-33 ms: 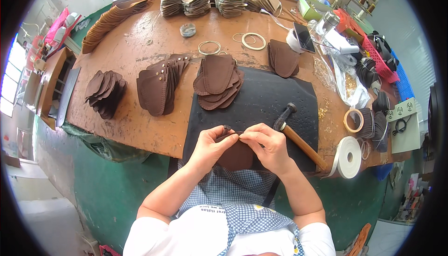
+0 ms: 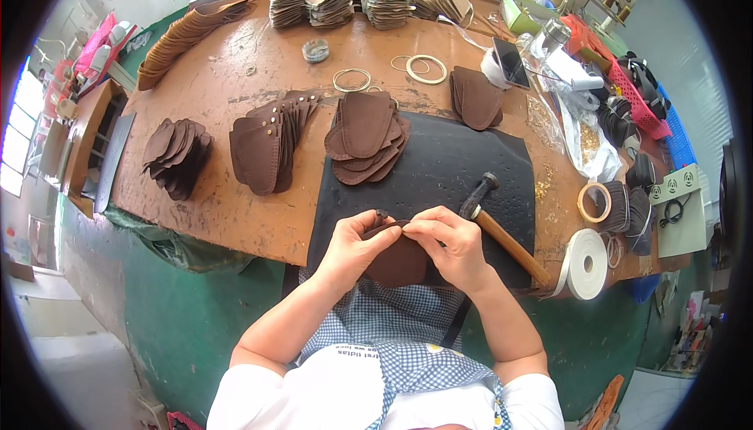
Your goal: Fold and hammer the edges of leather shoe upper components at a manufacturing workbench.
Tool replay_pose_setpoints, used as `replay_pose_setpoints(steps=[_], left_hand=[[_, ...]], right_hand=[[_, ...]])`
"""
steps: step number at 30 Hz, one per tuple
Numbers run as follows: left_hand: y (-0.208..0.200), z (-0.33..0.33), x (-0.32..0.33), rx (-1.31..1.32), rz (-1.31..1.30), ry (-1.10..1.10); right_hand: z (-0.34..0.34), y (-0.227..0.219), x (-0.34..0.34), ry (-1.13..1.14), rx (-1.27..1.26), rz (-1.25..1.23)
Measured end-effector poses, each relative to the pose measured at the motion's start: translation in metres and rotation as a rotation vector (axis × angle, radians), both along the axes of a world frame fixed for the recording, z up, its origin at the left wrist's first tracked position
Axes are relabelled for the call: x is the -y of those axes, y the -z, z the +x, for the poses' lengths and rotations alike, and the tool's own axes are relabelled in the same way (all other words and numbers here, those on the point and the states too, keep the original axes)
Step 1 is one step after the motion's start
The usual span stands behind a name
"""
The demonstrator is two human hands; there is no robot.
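Note:
A dark brown leather piece [image 2: 396,264] hangs from my hands at the near edge of the black mat [image 2: 463,147]. My left hand [image 2: 351,245] is closed on its upper edge. A small dark tool tip [image 2: 381,214] pokes up between the left fingers; its full shape is hidden. My right hand [image 2: 451,245] pinches the same edge with thumb and forefinger; anything small between them cannot be made out. Right of that hand lies a hammer [image 2: 510,242] with a wooden handle, head pointing away. Beyond my hands, a stack of brown leather pieces [image 2: 367,128] rests partly on the mat.
More brown leather stacks lie left, one with metal studs [image 2: 263,151], another fanned [image 2: 179,155]. Single pieces [image 2: 477,99] sit back right. A white tape roll [image 2: 586,264], a tan tape roll [image 2: 594,202] and a phone [image 2: 511,63] line the right side. Insole stacks [image 2: 388,8] stand at the back.

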State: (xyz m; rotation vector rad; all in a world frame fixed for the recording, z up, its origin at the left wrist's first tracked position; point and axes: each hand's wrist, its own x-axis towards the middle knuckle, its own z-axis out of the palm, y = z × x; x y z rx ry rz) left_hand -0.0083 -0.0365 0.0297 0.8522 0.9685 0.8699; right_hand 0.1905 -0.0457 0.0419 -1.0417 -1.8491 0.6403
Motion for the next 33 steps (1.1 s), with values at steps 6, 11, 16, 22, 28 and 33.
replay_pose_setpoints(steps=[6,11,16,22,28,33], left_hand=[[-0.009,0.002,0.001,0.013,0.031,0.011],[-0.009,-0.001,-0.001,-0.007,0.034,0.065],[-0.009,-0.002,-0.001,0.006,-0.024,0.077],[-0.005,-0.003,-0.002,0.039,-0.086,0.085],[-0.002,-0.005,-0.008,0.07,-0.131,0.131],[-0.002,-0.005,-0.007,0.064,-0.13,0.131]], right_hand=[[0.004,0.0,-0.003,-0.01,-0.018,0.024],[0.007,-0.001,-0.004,-0.057,-0.014,0.036],[0.01,-0.003,-0.006,-0.144,0.0,0.045],[0.014,-0.002,-0.01,-0.197,0.036,0.062],[0.019,-0.003,-0.017,-0.27,0.074,0.087],[0.016,0.001,-0.012,-0.2,0.03,0.032]])
